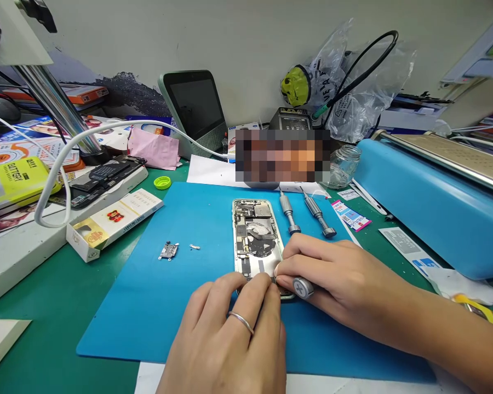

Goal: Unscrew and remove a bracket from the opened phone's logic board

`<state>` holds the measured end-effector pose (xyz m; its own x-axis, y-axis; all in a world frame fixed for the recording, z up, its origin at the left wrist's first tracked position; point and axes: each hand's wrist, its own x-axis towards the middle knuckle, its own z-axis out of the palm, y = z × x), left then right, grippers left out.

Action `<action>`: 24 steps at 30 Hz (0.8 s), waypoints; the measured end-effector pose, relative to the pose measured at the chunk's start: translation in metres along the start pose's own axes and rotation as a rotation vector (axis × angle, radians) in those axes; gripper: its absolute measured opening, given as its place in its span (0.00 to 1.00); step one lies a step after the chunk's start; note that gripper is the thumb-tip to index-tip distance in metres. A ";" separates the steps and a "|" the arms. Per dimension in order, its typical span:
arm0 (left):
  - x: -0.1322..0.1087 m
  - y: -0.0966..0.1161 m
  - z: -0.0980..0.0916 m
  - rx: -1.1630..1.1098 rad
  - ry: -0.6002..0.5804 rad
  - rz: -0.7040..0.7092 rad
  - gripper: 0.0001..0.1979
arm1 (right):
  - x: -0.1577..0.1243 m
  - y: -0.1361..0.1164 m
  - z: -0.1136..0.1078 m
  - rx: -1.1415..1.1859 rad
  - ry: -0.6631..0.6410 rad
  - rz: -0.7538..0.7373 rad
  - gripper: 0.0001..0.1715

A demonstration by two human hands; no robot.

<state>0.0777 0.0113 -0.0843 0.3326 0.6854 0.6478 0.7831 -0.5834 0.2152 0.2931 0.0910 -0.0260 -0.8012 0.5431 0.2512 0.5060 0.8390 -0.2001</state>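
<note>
An opened smartphone (257, 235) lies face down in its pale frame, its circuit board and inner parts bare. My left hand (234, 334), with a ring on one finger, grips the phone's lower end, fingertips bent onto its edge. In my right hand (337, 273) is a screwdriver (303, 288), its grey cap marked with a cross; the fingers are closed around it at the phone's lower right corner. The screwdriver's tip is hidden. Beyond the hand lie two more grey screwdrivers (288, 210). Left of the phone are a small metal part (169, 250) and a tiny bracket (194, 247).
A blue mat (139, 306) covers part of the green table. At left stand a small cardboard box (115, 221), a green cap (162, 182) and a white cable (119, 123). A screen device (195, 104), a glass jar (345, 164) and a blue machine (419, 202) line the back and right.
</note>
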 end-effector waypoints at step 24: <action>-0.001 0.001 -0.007 0.042 -0.098 -0.008 0.17 | -0.012 0.041 -0.016 0.026 -0.072 0.083 0.12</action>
<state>0.0747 0.0068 -0.0795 0.3745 0.7304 0.5712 0.8067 -0.5603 0.1875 0.3281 0.1193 -0.0220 -0.7784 0.6060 0.1638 0.5639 0.7896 -0.2418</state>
